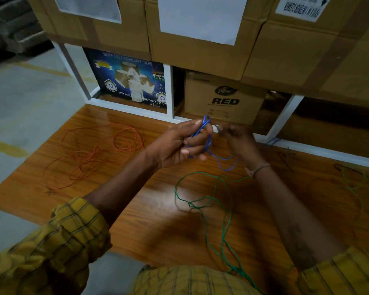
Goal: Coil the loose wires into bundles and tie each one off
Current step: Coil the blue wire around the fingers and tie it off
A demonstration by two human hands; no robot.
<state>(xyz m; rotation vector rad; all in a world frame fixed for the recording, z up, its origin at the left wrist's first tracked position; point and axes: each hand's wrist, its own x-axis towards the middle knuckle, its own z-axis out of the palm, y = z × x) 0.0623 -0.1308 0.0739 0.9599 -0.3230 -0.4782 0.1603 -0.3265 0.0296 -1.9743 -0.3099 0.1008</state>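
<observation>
Between my two hands, I see the thin blue wire [207,133] looped up: left hand [179,143] fingers curl tight round its coil, right hand [238,141] fingers pinch a small whitish tie [215,127] just beside it. Below the fingers, a loose green wire [207,201] sprawls on the wooden counter [136,199]; left of them, a tangled orange wire [98,150].

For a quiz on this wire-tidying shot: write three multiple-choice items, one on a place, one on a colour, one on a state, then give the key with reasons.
1. Where does the red wire lie?
A. on the wooden board, to the left
B. on a carton
C. in the right hand

2. What colour is the wire held in the left hand?
A. green
B. blue
C. red

3. What state is the green wire in?
A. coiled and tied
B. loose on the board
C. cut into pieces

Key: 1 A, it sprawls left of the hands; 2 B, the blue wire is looped in the fingers; 3 B, it lies in open, untied loops.
</observation>
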